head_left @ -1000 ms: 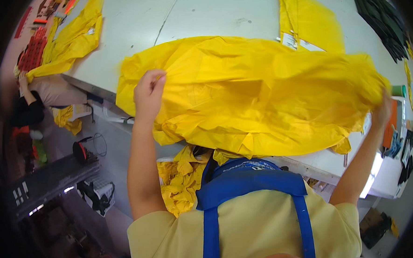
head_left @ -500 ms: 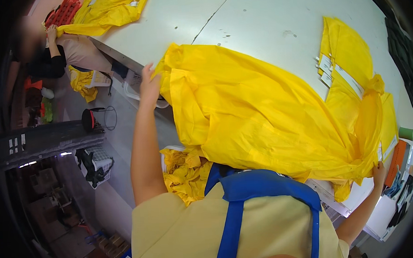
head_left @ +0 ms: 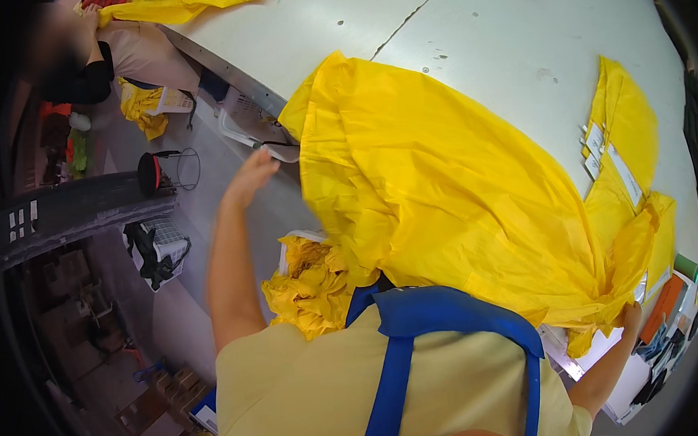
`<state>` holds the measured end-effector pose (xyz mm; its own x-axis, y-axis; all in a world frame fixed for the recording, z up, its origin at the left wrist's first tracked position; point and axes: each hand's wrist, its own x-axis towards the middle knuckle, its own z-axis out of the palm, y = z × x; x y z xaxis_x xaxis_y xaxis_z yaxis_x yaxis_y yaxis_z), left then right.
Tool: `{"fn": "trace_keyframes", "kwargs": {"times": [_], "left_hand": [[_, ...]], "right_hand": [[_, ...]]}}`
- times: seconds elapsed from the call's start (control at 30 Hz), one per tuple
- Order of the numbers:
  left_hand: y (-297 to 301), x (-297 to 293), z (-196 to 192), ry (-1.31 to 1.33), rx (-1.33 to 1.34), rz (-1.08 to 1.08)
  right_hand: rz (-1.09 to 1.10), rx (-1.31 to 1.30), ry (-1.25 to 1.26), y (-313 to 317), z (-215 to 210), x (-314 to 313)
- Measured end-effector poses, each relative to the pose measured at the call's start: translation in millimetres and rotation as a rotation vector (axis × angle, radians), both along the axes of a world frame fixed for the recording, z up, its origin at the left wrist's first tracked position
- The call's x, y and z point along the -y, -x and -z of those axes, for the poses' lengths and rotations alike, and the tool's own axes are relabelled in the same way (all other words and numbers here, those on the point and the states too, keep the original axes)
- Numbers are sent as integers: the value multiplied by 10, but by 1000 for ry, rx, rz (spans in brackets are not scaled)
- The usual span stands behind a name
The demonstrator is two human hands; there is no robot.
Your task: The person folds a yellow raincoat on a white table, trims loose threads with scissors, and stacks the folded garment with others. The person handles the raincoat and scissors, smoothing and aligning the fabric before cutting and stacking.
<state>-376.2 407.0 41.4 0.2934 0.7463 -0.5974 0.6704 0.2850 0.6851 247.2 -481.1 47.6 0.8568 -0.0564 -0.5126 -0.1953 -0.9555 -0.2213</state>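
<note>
A large, thin yellow fabric piece (head_left: 450, 189), wrinkled and perhaps a garment, spreads over the table edge in front of me. My right hand (head_left: 631, 314) is closed on its bunched right end; the fingertips are partly hidden in the folds. My left hand (head_left: 254, 178) is in the air left of the fabric, apart from it, with the fingers loosely bent and nothing visible in them. At the right, folded yellow pieces (head_left: 628, 120) with white labels (head_left: 624, 173) lie on the table, partly under the bunched end.
The pale table (head_left: 505, 40) extends ahead. Crumpled yellow fabric (head_left: 309, 291) fills a white container by my left side. A grey-white bin (head_left: 253, 124) stands under the table edge. Another person's sleeve (head_left: 89, 78) shows at far left, beside a stool (head_left: 157, 173). Orange and green items (head_left: 661, 308) lie at right.
My left hand has let go of the fabric's left edge and moved down, away from it. That edge has billowed out. My right hand keeps its hold; the view has shifted slightly.
</note>
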Motion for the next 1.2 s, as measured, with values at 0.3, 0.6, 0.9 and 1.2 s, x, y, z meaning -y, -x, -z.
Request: {"fn": "trace_keyframes", "kwargs": {"times": [0.3, 0.6, 0.9, 1.2], "left_hand": [[-405, -154, 589, 271, -24, 172], [-511, -2688, -2165, -337, 745, -21], [-1151, -3703, -4415, -656, 934, -75], [-2503, -3000, -4381, -567, 312, 261]], "right_hand": [[-811, 386, 451, -182, -72, -118], [199, 663, -1076, -631, -2722, -891], [307, 958, -879, 643, -3461, 97], [411, 1016, -614, 766, -3094, 471]]}}
